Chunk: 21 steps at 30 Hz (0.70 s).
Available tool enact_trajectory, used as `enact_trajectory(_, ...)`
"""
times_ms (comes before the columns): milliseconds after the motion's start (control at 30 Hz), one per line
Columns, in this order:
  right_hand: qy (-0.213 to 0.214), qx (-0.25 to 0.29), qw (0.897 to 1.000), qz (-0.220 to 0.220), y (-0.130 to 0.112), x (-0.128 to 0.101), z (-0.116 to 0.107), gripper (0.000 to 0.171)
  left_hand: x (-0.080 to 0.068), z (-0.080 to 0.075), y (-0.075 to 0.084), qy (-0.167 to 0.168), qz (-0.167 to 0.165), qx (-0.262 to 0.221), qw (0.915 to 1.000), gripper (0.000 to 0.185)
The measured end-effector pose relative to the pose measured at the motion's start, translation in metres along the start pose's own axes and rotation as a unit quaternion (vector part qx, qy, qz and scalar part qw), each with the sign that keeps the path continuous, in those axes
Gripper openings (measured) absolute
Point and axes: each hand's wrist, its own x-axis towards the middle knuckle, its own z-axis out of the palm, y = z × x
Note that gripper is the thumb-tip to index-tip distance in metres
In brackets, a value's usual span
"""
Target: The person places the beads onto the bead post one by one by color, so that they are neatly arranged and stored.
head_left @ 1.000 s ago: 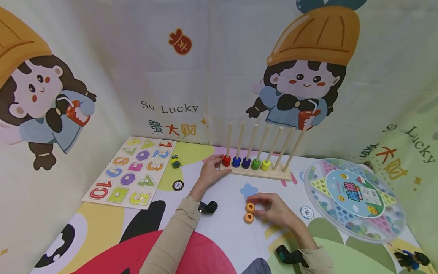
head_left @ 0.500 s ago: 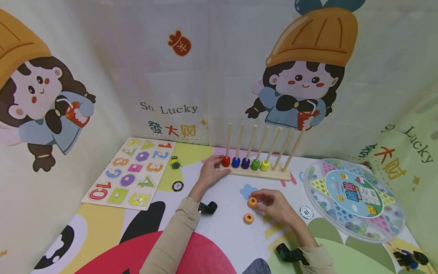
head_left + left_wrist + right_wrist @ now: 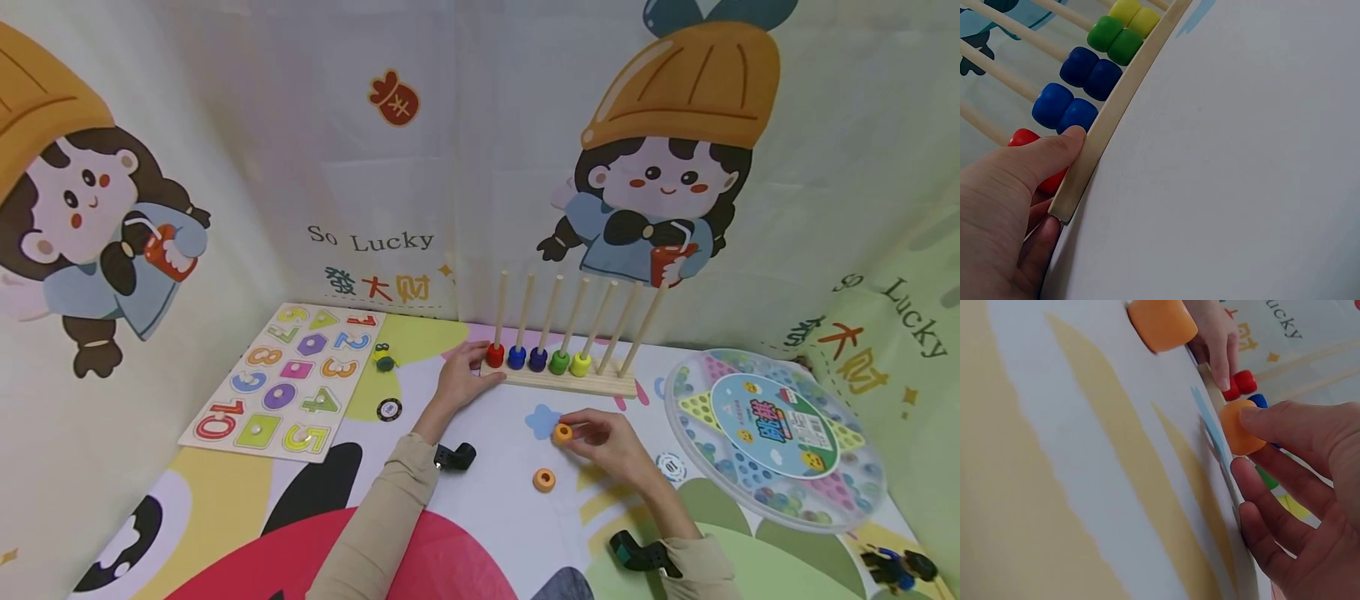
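Left hand grips left end of wooden peg rack, thumb on base edge: keep it braced. Spare orange bead lies on surface. Right hand fingers pinch orange bead, lifted off surface near rack; judge: line hole with empty peg.

left hand: forward, fingers curled | right hand: raised, fingertips pinched

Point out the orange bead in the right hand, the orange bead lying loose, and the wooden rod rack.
Held orange bead point(image 3: 562, 432), head view, its side.
Loose orange bead point(image 3: 544, 479), head view, top ring.
Wooden rod rack point(image 3: 600, 383), head view, base strip.
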Motion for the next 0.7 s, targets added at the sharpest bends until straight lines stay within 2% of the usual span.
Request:
enact_trajectory(267,0.023,-0.001,1.000,-0.002,0.005,0.000,-0.005,0.028,-0.001,-0.001,0.001,0.000,0.005,0.005,1.0000,0.056)
enact_trajectory(700,0.034,0.011,0.999,0.032,0.004,-0.001,-0.012,0.029,0.001,0.001,-0.002,0.009,0.018,0.001,0.9998,0.057)
